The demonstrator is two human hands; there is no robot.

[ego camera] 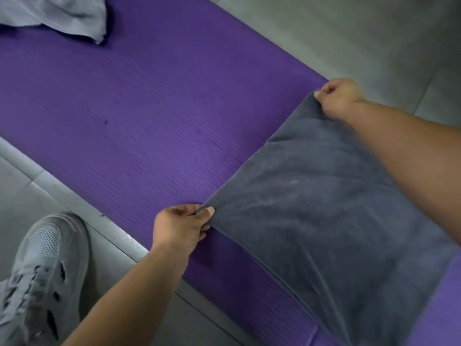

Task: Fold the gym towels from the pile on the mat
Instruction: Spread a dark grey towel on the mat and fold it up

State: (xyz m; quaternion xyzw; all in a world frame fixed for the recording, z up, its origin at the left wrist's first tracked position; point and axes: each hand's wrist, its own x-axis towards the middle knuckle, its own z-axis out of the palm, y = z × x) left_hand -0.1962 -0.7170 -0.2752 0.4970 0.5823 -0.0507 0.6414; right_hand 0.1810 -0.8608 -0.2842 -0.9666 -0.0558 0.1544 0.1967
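Here both hands hold one dark towel (311,208) over the right end of the purple mat (149,108). The left hand (180,229) pinches the towel's near corner: the thumb lies on top of the cloth and the curled fingers press it from below, clamped tight on the hem. The right hand (339,99) grips the far corner, close to the mat's far edge, with its fingers curled into a fist round the fabric and the thumb tucked against it. Between the two hands the towel's edge runs taut in a straight line across the mat. From that edge the cloth slopes back toward the person and out of view at the bottom right, with soft creases fanning from each held corner. Along its left side a second layer shows beneath the top one, so it looks doubled there. How much of it rests on the mat I cannot tell.

A pale towel (62,13) lies crumpled on the mat at the top left, well apart from the dark one. A grey shoe (47,265) with dark lacing stands on the tiled floor (349,33) beside the mat's near edge, left of the left forearm.
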